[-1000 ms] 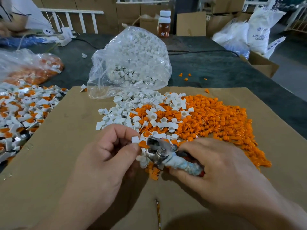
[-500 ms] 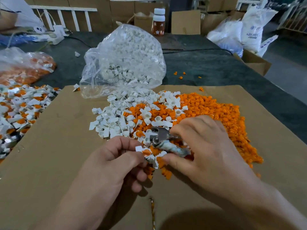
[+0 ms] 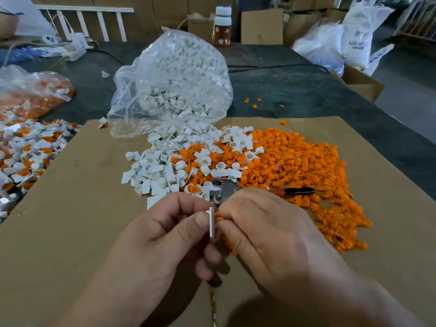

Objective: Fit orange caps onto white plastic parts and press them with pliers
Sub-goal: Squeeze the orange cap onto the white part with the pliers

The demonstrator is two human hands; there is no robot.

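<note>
My left hand pinches a white plastic part between thumb and fingers, held on edge above the cardboard. My right hand meets it from the right, fingertips curled and pinching an orange cap against the part. The pliers lie on the pile just behind my right hand, their red and black handle pointing right. A heap of loose white parts and a wide heap of orange caps spread over the cardboard beyond my hands.
A clear bag of white parts lies open at the cardboard's far edge. Assembled white-and-orange pieces pile up at the left, with a bag of orange caps behind. A bottle and boxes stand at the back.
My right hand has let the pliers rest on the pile and come to my left hand with an orange cap. My left hand now holds a white part on edge.
</note>
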